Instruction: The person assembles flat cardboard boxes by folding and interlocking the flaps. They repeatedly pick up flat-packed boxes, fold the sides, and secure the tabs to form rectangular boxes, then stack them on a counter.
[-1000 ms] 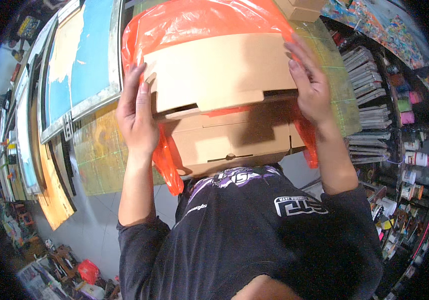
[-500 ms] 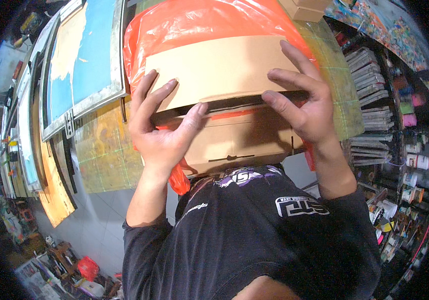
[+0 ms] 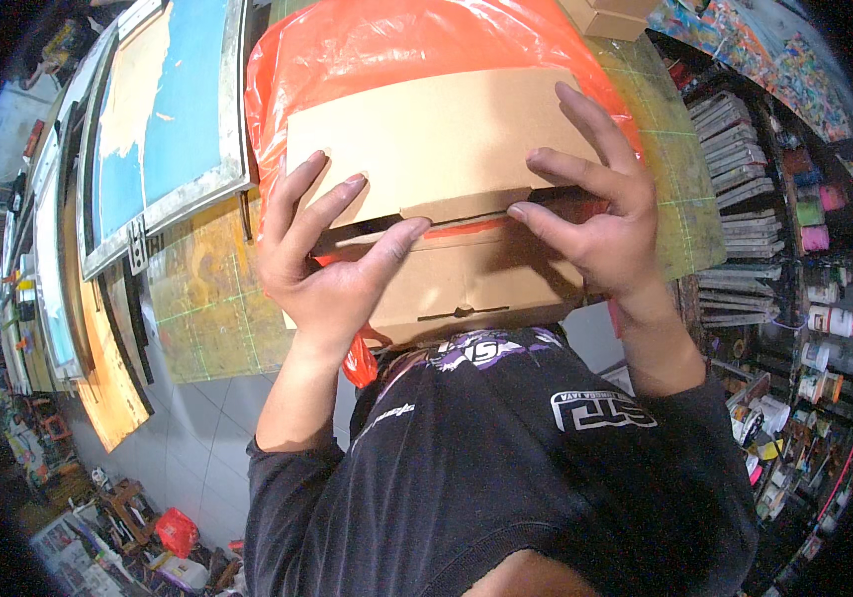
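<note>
Cluttered workshop: green gridded cutting mat on the tabletop [image 3: 680, 189], framed printing screens [image 3: 163, 129] leaning along the left edge, shelves of jars and stacked paper [image 3: 745, 169] to the right, grey tiled floor [image 3: 197, 448] below. Subject stands close against the tabletop edge in a black printed shirt. Item in hand: one flat brown cardboard mailer box [image 3: 436, 189], lying on an orange plastic bag [image 3: 396, 45] that shows above and at both sides of it. Lid sits down over the base but a dark slit remains along the front, so closure is not complete. Left hand [image 3: 332, 264]: fingers spread flat on the lid's left part, thumb stretched to the front lip near the middle, pressing rather than grasping. Right hand [image 3: 595, 214]: fingers curled, fingertips hooked on the lid's front edge at the right of the slit, palm clear of the cardboard. Judged step: seating the lid's front flap into the base. Next move probably calls for even downward and inward pressure along the lip from both hands, guiding the tab into the slot without buckling the board. Count: mailer boxes in hand, one; a corner of a second small carton [image 3: 615, 15] at the top edge; orange bags under the box, one; screens, several, exact number unclear; hands at work, two
</note>
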Action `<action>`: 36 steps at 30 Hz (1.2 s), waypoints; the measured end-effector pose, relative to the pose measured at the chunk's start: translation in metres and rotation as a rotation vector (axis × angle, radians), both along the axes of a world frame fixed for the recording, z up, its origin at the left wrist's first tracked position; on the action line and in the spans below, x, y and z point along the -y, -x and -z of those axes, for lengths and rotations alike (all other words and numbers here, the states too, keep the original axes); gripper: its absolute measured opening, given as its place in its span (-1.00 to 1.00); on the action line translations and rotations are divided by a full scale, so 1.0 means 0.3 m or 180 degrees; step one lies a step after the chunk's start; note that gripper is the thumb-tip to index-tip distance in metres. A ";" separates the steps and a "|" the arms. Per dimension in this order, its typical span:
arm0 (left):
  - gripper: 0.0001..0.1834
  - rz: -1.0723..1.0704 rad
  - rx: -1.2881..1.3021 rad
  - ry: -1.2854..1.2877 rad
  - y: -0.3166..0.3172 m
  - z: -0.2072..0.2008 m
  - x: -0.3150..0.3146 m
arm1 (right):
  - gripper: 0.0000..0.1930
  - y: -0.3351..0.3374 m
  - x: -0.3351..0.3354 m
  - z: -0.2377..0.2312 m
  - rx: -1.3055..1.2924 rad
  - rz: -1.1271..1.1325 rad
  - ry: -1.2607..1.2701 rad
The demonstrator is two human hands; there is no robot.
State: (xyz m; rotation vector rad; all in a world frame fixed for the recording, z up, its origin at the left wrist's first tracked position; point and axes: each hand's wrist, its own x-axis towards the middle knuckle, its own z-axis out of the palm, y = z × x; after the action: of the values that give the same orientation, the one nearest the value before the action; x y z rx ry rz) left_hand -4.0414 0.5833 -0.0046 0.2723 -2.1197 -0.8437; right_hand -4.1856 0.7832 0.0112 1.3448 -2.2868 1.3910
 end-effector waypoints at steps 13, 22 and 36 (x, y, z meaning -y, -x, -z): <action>-0.43 -0.0125 -0.0041 0.0345 -0.016 0.044 -0.012 | -0.58 -0.008 -0.003 0.011 -0.0236 -0.0058 0.0061; -0.43 -0.0123 -0.0118 0.0232 -0.006 0.066 -0.006 | -0.68 -0.007 0.008 0.020 -0.0117 0.0024 0.0118; -0.68 0.0424 0.0736 0.1647 0.044 -0.072 -0.006 | -0.67 -0.012 0.023 -0.011 -0.1595 0.0184 -0.0664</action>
State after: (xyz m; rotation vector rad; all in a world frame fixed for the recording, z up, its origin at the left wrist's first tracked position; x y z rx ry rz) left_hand -4.0546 0.5852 0.0169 -0.0476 -2.5073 -0.3201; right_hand -4.1820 0.7762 0.0143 1.4655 -2.1388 0.7022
